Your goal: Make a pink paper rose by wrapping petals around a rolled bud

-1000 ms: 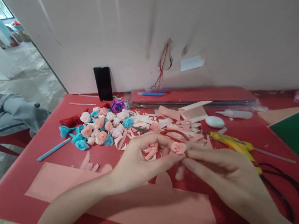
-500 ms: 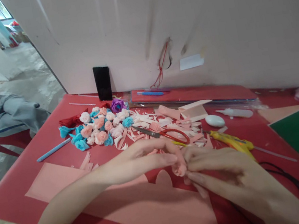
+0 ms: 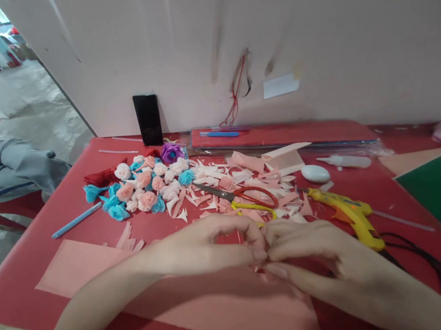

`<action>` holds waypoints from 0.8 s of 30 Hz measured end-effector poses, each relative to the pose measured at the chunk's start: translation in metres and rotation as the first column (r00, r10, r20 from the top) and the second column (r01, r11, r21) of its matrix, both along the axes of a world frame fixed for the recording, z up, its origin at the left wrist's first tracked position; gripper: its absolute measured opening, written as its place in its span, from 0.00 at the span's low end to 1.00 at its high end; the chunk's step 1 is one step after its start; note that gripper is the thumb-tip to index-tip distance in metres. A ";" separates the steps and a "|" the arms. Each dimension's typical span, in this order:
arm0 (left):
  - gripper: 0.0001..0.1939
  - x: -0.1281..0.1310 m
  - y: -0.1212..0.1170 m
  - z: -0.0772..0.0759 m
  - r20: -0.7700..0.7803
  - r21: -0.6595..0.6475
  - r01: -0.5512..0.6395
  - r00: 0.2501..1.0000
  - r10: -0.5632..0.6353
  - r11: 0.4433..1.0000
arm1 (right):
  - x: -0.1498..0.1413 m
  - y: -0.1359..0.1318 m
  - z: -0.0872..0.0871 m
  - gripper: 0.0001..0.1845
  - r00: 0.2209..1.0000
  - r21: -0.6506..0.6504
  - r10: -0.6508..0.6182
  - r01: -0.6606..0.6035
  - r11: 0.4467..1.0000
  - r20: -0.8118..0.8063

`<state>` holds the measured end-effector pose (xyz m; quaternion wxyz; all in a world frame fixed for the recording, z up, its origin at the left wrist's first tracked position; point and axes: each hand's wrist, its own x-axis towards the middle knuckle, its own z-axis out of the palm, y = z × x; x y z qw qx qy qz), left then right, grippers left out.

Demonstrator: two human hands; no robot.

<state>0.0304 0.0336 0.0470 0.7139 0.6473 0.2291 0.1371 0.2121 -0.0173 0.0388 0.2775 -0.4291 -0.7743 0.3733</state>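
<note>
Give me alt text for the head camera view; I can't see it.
A person's left hand and right hand hold a small, mostly hidden pink piece over a red table. Beyond them lie colorful flowers, paper scraps, scissors and a yellow glue gun.

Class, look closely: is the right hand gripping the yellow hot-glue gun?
No, the yellow hot-glue gun lies on the red table beside the right hand.

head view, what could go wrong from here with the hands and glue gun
The small pink paper piece between the left hand and right hand could get crushed; most of it is hidden. The right forearm might snag the black cord of the yellow glue gun, which runs close by. The phone stands against the wall, so a bump might topple it.
</note>
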 end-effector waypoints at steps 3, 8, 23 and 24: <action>0.07 0.000 0.000 0.000 0.017 0.002 0.022 1.000 -0.023 1.000 | 0.001 0.000 0.000 0.11 1.000 -0.011 -0.001 0.001 1.000 -0.010; 0.06 0.000 -0.001 0.002 0.029 0.087 0.024 0.999 -0.026 0.996 | 0.002 0.004 0.001 0.12 0.999 -0.023 0.033 -0.034 0.999 -0.015; 0.08 0.003 -0.004 0.000 0.119 0.222 0.000 0.993 -0.027 0.975 | 0.000 0.003 0.002 0.15 1.000 -0.039 0.020 -0.019 0.999 0.020; 0.08 0.003 -0.005 0.000 0.132 0.201 -0.003 0.991 -0.024 0.980 | 0.000 0.003 0.002 0.14 1.000 -0.039 0.018 -0.018 0.999 0.009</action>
